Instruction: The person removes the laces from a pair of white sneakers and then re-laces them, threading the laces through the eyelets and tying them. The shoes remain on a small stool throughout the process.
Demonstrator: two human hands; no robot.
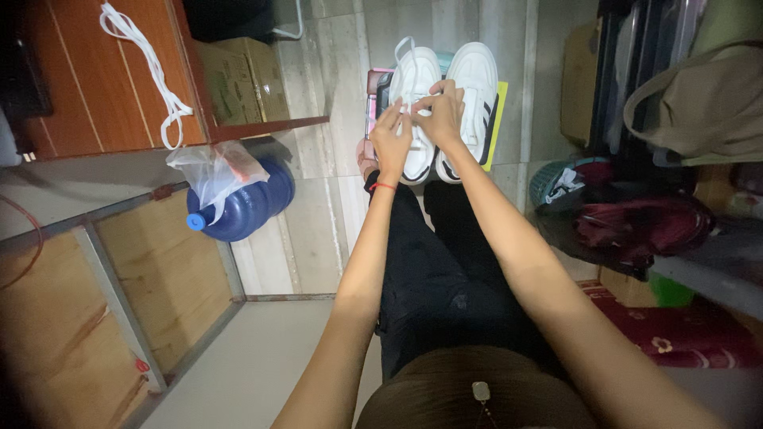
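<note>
As both arms stretch, hands (417,119) pinch shoelace (405,56).

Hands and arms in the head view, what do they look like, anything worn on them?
Both arms are bare from the shoulder down, with no sleeves showing. The left hand has a thin red string bracelet around its wrist. The right hand and its wrist carry nothing that can be seen: no watch, glove or band. Rings, if any, are too small to tell.

Brown cardboard box (242,79) stands on floor beside wooden desk (103,79).
</note>
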